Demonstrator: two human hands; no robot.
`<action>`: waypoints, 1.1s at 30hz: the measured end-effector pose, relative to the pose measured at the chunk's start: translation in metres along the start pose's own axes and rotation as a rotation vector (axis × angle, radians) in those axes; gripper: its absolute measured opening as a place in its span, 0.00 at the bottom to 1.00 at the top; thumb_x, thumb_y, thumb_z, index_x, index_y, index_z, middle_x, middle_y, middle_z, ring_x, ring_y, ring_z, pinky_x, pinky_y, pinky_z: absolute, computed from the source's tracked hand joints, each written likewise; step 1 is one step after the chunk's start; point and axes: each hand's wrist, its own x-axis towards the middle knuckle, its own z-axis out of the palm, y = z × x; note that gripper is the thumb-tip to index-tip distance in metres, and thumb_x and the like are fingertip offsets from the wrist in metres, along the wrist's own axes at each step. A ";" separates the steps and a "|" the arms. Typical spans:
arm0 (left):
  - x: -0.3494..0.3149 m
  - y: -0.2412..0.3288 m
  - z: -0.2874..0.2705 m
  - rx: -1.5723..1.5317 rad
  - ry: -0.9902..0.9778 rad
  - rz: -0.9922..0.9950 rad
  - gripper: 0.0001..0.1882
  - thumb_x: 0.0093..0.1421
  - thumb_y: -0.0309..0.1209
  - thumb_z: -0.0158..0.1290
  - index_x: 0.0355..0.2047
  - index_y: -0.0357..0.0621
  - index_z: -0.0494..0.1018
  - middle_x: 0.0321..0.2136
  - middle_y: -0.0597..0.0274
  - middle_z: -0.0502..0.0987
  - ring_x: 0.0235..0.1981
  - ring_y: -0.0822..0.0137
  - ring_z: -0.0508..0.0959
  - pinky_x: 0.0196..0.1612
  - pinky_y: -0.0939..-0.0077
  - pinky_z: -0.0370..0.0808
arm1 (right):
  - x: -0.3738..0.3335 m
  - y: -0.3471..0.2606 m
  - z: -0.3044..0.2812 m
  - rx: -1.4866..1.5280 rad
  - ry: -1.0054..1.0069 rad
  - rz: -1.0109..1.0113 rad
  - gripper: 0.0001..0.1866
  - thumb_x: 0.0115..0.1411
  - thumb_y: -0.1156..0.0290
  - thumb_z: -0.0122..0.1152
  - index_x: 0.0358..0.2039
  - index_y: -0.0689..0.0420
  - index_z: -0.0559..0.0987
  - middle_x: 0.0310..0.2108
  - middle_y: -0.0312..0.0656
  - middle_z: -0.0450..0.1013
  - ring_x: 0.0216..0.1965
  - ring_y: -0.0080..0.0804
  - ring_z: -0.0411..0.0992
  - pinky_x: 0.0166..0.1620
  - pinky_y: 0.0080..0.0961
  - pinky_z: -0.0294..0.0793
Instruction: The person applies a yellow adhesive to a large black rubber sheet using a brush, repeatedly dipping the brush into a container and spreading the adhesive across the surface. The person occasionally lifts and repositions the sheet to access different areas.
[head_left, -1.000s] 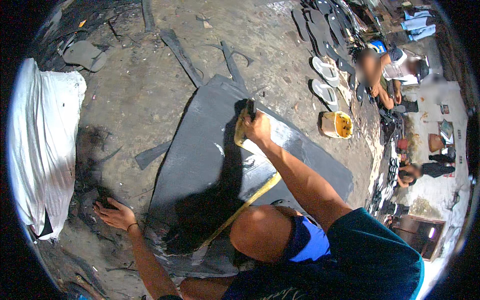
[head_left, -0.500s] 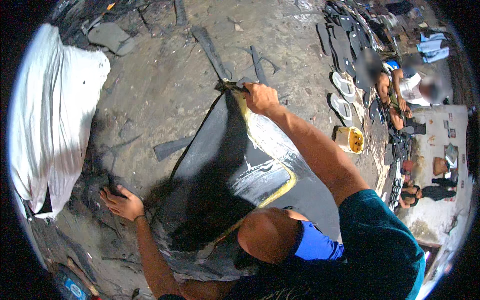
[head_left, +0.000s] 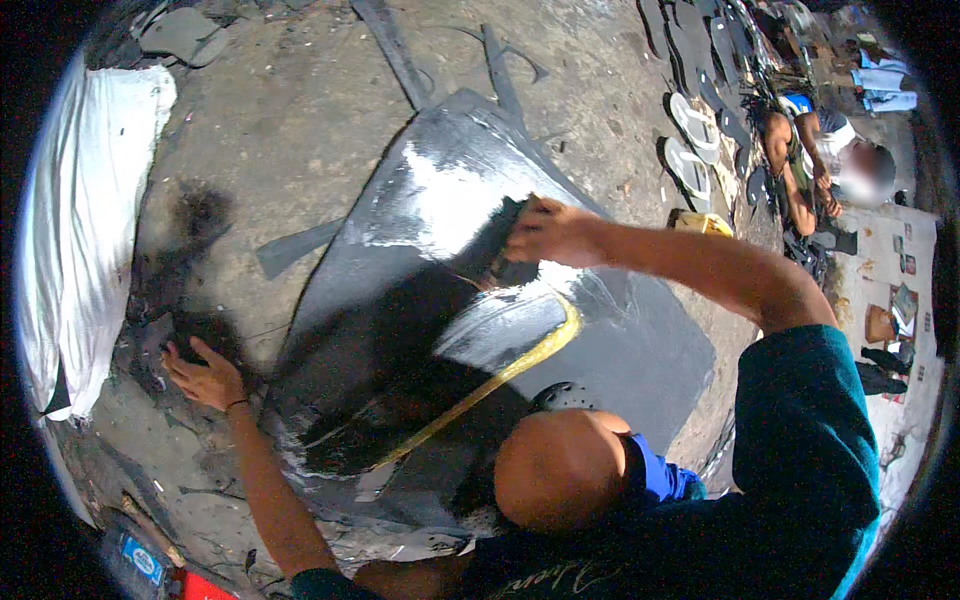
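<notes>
A large dark sheet [head_left: 650, 345] lies on the ground before me, its top part shiny and wet. A thick yellow streak of glue-like paste [head_left: 535, 352] runs down its middle and lower left. My right hand [head_left: 555, 235] is closed around a dark, flat spreader-like piece [head_left: 515, 245], pressed to the wet part of the sheet; its exact kind is hard to make out. My left hand [head_left: 205, 376] is off to the left over the ground, empty, fingers apart. My bent knee [head_left: 560, 470] is close to the sheet's near edge.
White cloth [head_left: 90, 230] hangs at the left. Dark offcut strips [head_left: 390, 55] lie beyond the sheet. To the right are white slippers [head_left: 688, 165], a yellow tub [head_left: 703, 222] and rows of dark soles [head_left: 680, 45]. A seated person [head_left: 815, 160] is farther right.
My right hand has drawn the dark piece from the sheet's far corner back toward its middle. The yellow paste there is now smeared into a shiny film. My left hand stays open.
</notes>
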 end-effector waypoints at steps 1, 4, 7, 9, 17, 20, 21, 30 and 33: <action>-0.001 0.000 0.005 0.017 -0.002 0.017 0.33 0.69 0.53 0.44 0.64 0.42 0.63 0.65 0.54 0.63 0.66 0.53 0.61 0.62 0.51 0.62 | -0.035 -0.012 0.022 -0.004 0.042 0.023 0.27 0.51 0.64 0.63 0.54 0.43 0.77 0.54 0.27 0.73 0.54 0.30 0.70 0.60 0.39 0.64; 0.009 -0.027 0.018 0.075 0.049 0.030 0.33 0.69 0.54 0.43 0.63 0.42 0.63 0.64 0.52 0.64 0.66 0.52 0.61 0.64 0.51 0.60 | -0.108 -0.038 0.053 0.105 0.009 0.081 0.27 0.50 0.67 0.62 0.54 0.44 0.77 0.56 0.28 0.71 0.59 0.30 0.66 0.62 0.41 0.62; 0.003 -0.027 0.025 -0.071 -0.038 0.049 0.34 0.69 0.55 0.42 0.64 0.40 0.62 0.64 0.48 0.63 0.66 0.49 0.60 0.66 0.51 0.59 | -0.168 -0.055 0.064 0.148 -0.029 0.191 0.28 0.48 0.68 0.62 0.54 0.44 0.77 0.56 0.28 0.71 0.61 0.29 0.65 0.62 0.42 0.62; 0.013 -0.041 0.030 -0.094 -0.096 0.099 0.35 0.69 0.55 0.42 0.64 0.39 0.61 0.65 0.46 0.62 0.66 0.48 0.61 0.66 0.51 0.59 | -0.220 -0.070 0.093 0.143 -0.043 0.247 0.29 0.47 0.70 0.62 0.53 0.44 0.77 0.55 0.28 0.71 0.61 0.29 0.65 0.63 0.42 0.61; 0.076 -0.073 0.008 0.129 -0.754 0.293 0.33 0.66 0.48 0.52 0.59 0.30 0.66 0.60 0.41 0.67 0.59 0.46 0.69 0.60 0.58 0.66 | -0.240 -0.150 0.117 0.367 0.435 1.120 0.42 0.49 0.69 0.64 0.67 0.42 0.64 0.57 0.43 0.67 0.60 0.44 0.64 0.63 0.46 0.61; 0.077 -0.066 -0.010 0.021 -0.876 0.276 0.31 0.64 0.45 0.56 0.58 0.31 0.68 0.56 0.44 0.71 0.55 0.50 0.71 0.58 0.60 0.68 | -0.244 -0.256 0.124 0.471 0.084 1.096 0.38 0.54 0.69 0.62 0.67 0.42 0.64 0.56 0.47 0.67 0.59 0.46 0.66 0.64 0.45 0.63; 0.074 -0.061 -0.012 -0.015 -0.900 0.269 0.31 0.63 0.44 0.57 0.57 0.31 0.69 0.55 0.46 0.73 0.53 0.51 0.72 0.57 0.60 0.69 | -0.245 -0.274 0.106 0.750 0.113 1.179 0.36 0.55 0.69 0.62 0.66 0.43 0.66 0.55 0.49 0.68 0.57 0.48 0.69 0.62 0.44 0.66; 0.061 -0.056 -0.014 0.043 -0.895 0.230 0.39 0.61 0.48 0.59 0.62 0.33 0.60 0.60 0.46 0.63 0.59 0.50 0.65 0.61 0.60 0.64 | -0.173 -0.173 0.107 0.839 0.434 2.150 0.16 0.57 0.62 0.60 0.41 0.60 0.78 0.38 0.58 0.78 0.40 0.60 0.77 0.45 0.50 0.77; 0.053 -0.066 -0.012 0.069 -0.887 0.206 0.43 0.60 0.50 0.59 0.64 0.34 0.55 0.63 0.45 0.58 0.62 0.49 0.61 0.64 0.60 0.62 | -0.132 -0.126 0.085 0.834 0.546 1.937 0.16 0.55 0.62 0.61 0.38 0.60 0.79 0.35 0.58 0.78 0.39 0.58 0.77 0.44 0.50 0.76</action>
